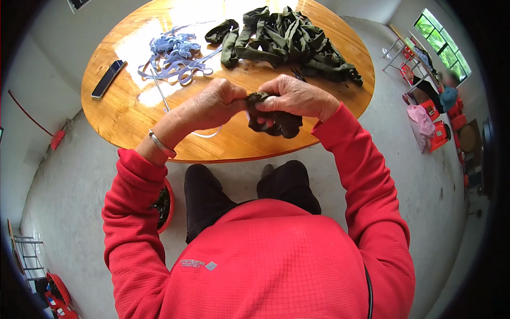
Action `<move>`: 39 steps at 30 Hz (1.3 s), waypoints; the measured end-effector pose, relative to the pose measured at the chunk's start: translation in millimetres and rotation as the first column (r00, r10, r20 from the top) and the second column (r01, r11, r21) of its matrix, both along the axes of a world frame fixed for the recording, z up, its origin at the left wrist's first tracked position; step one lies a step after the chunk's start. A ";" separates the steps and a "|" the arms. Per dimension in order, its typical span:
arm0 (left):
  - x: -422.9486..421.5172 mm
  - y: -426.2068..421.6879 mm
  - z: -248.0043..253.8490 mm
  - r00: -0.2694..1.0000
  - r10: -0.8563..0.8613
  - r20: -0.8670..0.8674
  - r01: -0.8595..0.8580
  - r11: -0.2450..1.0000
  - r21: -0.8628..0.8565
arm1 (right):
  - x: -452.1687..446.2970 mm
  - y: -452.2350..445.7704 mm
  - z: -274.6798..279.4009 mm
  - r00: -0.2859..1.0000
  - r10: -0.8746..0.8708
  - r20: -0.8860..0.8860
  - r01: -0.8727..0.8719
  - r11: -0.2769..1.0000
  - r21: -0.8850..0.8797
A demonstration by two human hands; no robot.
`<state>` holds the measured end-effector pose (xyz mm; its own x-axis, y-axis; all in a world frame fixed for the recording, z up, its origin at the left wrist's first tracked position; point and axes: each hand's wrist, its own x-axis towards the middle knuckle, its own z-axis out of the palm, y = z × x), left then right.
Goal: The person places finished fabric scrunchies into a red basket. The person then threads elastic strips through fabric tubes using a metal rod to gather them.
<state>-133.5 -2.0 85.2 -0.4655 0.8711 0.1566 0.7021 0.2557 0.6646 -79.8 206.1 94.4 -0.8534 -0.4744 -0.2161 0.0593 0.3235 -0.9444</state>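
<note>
A bunched dark green fabric piece (287,125) hangs between my hands over the table's near edge. My right hand (297,98) is closed round it, thumb on top. At its left side my left hand (218,103) is closed in a pinch; the fabric's edge meets its fingertips. A pale elastic strip (206,134) shows below my left hand, its upper end hidden. Behind my left hand lies a heap of light blue elastic (178,48), with a thin metal rod (158,87) beside it. Dark green fabric loops (287,40) are piled behind my right hand.
The round wooden table (127,119) holds a dark phone-like object (109,78) at its left. A red basin (169,207) sits on the floor below. To the right, a person (448,95) is near red stools (439,136) and a pink bag (419,125).
</note>
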 end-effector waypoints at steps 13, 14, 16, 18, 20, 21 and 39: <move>-27.1 -41.6 15.9 0.907 0.005 -0.420 -0.018 0.999 -0.027 | 15.9 48.7 9.1 0.985 0.058 0.160 -0.117 0.914 0.388; -29.3 -45.3 18.1 0.896 0.021 -0.443 -0.020 1.000 0.008 | 15.4 53.8 8.0 0.991 0.061 0.123 -0.107 0.903 0.416; -36.3 -58.1 23.6 0.899 0.104 -0.425 -0.096 0.995 0.039 | 13.4 65.7 4.5 0.996 0.071 0.048 -0.085 0.878 0.472; -44.3 -71.4 27.4 0.886 0.124 -0.446 -0.103 0.992 0.071 | 17.0 67.2 10.0 0.999 0.026 0.027 -0.036 0.865 0.500; -43.1 -80.4 38.5 0.898 0.157 -0.412 -0.153 0.987 0.044 | 19.4 69.1 15.8 1.000 -0.018 -0.001 0.015 0.846 0.534; -44.6 -83.1 46.3 0.891 0.184 -0.415 -0.182 0.982 0.045 | 17.6 70.7 19.8 0.999 -0.037 -0.021 0.043 0.831 0.555; -75.4 -82.6 71.6 0.762 0.236 -0.603 -0.135 0.969 0.209 | 20.6 112.5 36.5 0.817 0.262 -0.515 0.510 0.092 0.855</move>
<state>-208.9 -84.6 156.8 -0.3730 0.7217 0.5832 0.9215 0.3617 0.1418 -59.2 318.6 130.9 -0.9972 -0.0592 0.0460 -0.0426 0.9525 0.3016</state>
